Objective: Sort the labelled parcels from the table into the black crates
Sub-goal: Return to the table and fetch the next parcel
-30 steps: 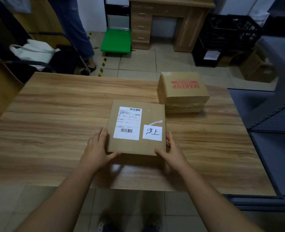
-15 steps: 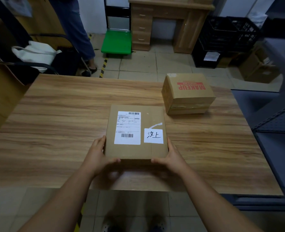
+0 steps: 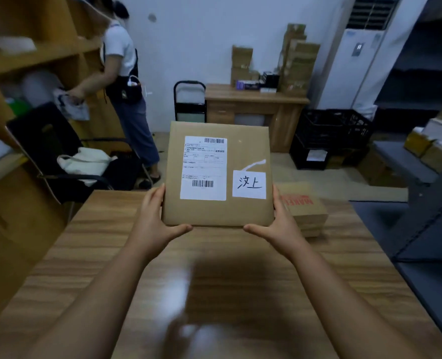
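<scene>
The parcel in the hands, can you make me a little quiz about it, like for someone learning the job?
1. True or false: the flat parcel is lying on the table.
2. How many white labels are on the side of the parcel facing the camera?
A) one B) two C) three
3. Fill in: the left hand and the right hand hold the parcel by its two lower ____.

Key
1. False. Both hands hold it up above the table, its labelled face tilted toward the camera.
2. B. A printed shipping label and a small handwritten label.
3. Corners. Each thumb lies along the bottom edge, the fingers up the side.
</scene>
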Tool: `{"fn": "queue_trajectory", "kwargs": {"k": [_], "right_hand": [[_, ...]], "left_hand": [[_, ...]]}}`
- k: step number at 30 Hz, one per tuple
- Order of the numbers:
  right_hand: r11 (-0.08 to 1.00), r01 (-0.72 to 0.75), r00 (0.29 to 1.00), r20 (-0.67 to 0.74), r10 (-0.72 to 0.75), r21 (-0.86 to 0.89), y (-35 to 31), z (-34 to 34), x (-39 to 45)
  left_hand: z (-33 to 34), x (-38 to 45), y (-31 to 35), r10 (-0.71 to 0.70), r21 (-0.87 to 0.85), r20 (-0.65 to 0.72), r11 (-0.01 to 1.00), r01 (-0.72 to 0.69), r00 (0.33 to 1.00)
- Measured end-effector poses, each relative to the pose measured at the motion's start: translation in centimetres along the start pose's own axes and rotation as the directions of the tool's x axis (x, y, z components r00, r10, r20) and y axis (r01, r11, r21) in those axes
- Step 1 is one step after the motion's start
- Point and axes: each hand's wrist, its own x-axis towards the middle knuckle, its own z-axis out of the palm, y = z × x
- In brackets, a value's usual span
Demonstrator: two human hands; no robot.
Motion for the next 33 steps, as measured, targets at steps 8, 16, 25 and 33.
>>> {"fn": "queue_trajectory", "kwargs": {"k": [8,16,25,33], "right_hand": [[0.986,0.147,0.973,-0.170,-0.159,-0.081,-6.6,-4.8,1.5],[0.989,0.115,0.964,-0.231,-0.134,-0.093,-8.3,-6.5,0.7],[0.986,0.136,0.958,-0.240,-0.156,-0.097,-8.0,-8.0,1.2],[0.981,0.186,0.969,-0.154,-0.191,-0.048,-6.5,-10.4,5.1]], "left_hand": [[-2.3,3.8,6.2,0.215,0.009,-0.183,0.976,-0.217,0.959],[-2.5,5.6,7.6,0.270,-0.018,-0.158,0.961,-0.276,0.950],[-1.6,6.2,9.2,0.293,-0.009,-0.163,0.954,-0.299,0.942],[-0.3,6.7,11.7,0.241,0.052,-0.235,0.970,-0.236,0.942]]}}
